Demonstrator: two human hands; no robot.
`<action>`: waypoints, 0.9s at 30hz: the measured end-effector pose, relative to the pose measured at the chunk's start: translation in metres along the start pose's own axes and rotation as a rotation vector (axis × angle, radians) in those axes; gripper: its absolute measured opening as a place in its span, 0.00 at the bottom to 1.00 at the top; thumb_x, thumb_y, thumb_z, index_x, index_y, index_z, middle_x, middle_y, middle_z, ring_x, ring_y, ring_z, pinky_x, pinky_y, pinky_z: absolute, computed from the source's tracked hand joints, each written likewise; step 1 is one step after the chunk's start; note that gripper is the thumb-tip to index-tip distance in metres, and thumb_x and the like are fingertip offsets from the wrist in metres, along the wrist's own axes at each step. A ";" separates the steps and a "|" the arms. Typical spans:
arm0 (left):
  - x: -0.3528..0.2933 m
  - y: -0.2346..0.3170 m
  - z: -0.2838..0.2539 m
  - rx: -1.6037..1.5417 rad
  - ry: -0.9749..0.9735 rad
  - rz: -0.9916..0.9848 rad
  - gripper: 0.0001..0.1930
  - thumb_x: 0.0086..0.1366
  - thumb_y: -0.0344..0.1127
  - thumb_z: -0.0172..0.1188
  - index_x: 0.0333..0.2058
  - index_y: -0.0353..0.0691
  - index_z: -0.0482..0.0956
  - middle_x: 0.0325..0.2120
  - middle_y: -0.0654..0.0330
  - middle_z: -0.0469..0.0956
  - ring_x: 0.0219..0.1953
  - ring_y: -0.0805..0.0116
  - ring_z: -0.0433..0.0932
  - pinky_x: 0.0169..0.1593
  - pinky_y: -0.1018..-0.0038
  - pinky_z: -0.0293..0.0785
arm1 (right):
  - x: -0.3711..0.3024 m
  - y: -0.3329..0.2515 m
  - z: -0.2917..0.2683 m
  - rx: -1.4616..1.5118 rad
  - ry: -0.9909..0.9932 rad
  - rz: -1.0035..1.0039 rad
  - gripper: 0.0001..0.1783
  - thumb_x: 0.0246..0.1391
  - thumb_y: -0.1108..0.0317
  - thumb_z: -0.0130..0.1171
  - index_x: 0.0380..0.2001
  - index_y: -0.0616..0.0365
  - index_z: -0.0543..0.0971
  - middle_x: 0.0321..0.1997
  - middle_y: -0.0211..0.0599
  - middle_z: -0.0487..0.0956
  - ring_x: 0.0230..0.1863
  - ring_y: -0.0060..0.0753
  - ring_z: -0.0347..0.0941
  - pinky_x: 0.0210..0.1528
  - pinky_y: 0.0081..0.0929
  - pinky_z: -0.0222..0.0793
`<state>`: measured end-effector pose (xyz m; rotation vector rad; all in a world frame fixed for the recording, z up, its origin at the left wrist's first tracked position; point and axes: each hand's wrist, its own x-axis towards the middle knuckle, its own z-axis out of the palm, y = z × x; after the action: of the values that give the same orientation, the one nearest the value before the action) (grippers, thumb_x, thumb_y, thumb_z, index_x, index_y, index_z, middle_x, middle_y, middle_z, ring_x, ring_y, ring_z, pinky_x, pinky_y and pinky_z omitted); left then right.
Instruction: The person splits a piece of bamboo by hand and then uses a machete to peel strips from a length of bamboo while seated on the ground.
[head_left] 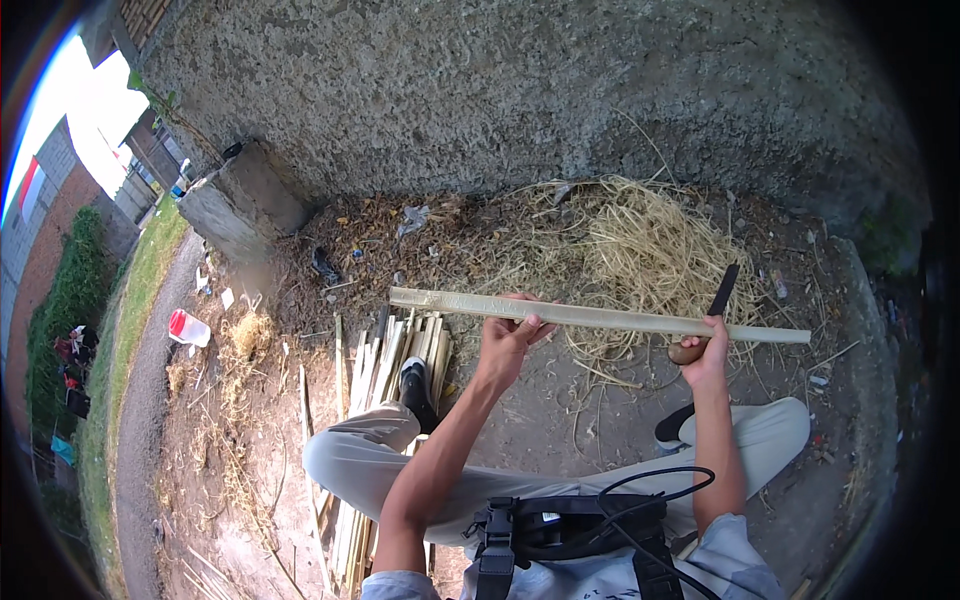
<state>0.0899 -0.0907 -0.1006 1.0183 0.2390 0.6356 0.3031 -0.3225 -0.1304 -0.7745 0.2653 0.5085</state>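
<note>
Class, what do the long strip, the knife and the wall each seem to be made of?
Strip: probably bamboo or wood, bare, from its pale yellowish colour and straight edges.
Knife: blade likely metal, dull, by its thin, dark, flat shape; handle perhaps wood, brown and rounded.
Wall: apparently cement, unpainted, judging by its rough grey face.

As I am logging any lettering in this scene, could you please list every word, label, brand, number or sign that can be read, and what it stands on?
Shirt: a few printed characters, partly cut off by the lower edge; not copied out here.
Harness: a small white label, too small to read.
Strip and knife: no lettering visible.
</note>
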 end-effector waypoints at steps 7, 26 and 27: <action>0.001 -0.001 -0.002 0.138 0.022 0.013 0.10 0.63 0.22 0.53 0.43 0.30 0.68 0.42 0.56 0.71 0.46 0.61 0.76 0.51 0.67 0.80 | 0.003 0.002 -0.003 0.015 -0.004 0.028 0.11 0.46 0.63 0.58 0.23 0.51 0.65 0.14 0.24 0.62 0.14 0.19 0.60 0.19 0.20 0.63; 0.000 0.004 0.002 -0.028 0.037 0.094 0.14 0.60 0.25 0.60 0.43 0.34 0.69 0.41 0.56 0.73 0.44 0.63 0.77 0.49 0.61 0.80 | 0.014 0.008 -0.012 0.021 -0.022 0.067 0.11 0.47 0.62 0.57 0.25 0.51 0.66 0.16 0.25 0.62 0.16 0.20 0.61 0.21 0.22 0.63; 0.000 0.006 0.002 -0.028 0.037 0.093 0.14 0.60 0.25 0.60 0.43 0.34 0.69 0.41 0.56 0.73 0.44 0.63 0.77 0.49 0.61 0.80 | 0.015 0.008 -0.012 0.003 -0.018 0.073 0.11 0.48 0.63 0.58 0.26 0.51 0.67 0.15 0.24 0.62 0.16 0.20 0.61 0.21 0.21 0.63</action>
<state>0.0888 -0.0899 -0.0941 0.9957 0.2154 0.7406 0.3109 -0.3215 -0.1500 -0.7589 0.2785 0.5833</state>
